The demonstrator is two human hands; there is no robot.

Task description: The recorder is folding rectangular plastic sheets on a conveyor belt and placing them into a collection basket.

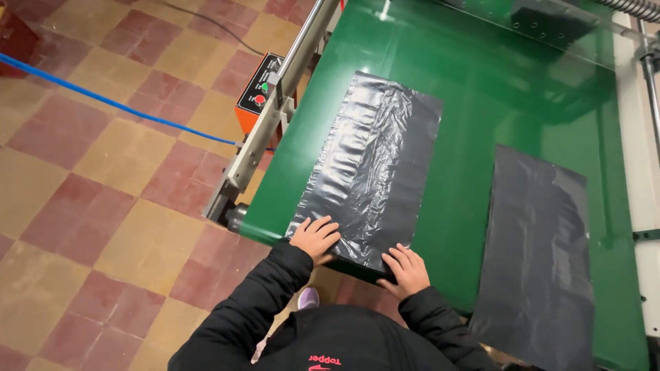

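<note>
Left hand (316, 237) flat, palm down, fingers spread on near left corner of grey bag (375, 165); pressing, not gripping. Right hand (407, 269) same: open, fingers laid on near right edge of that bag, nothing clenched. Both in black sleeves (261, 302).

Bag lying flat on green belt (467, 124), long axis running away from hands, near end at belt's front edge. Glossy, wrinkled; lighter crinkled strip down left half, darker and smoother on right half.

Second bag (540, 261) also flat on belt, to the right, apart from first with green strip between. Darker, matte, smoother. Near end hanging past belt's front edge. Untouched by either hand.

Left of belt: metal side rail (275, 117) with roller end (234, 218) at near corner. Orange control box (261, 93) just beyond rail, red and green buttons on its black face. Blue cable (103, 99) crossing checkered tile floor (103, 206) toward box. Clear guard (550, 27) over far end of belt. White frame (639, 137) along right edge.
</note>
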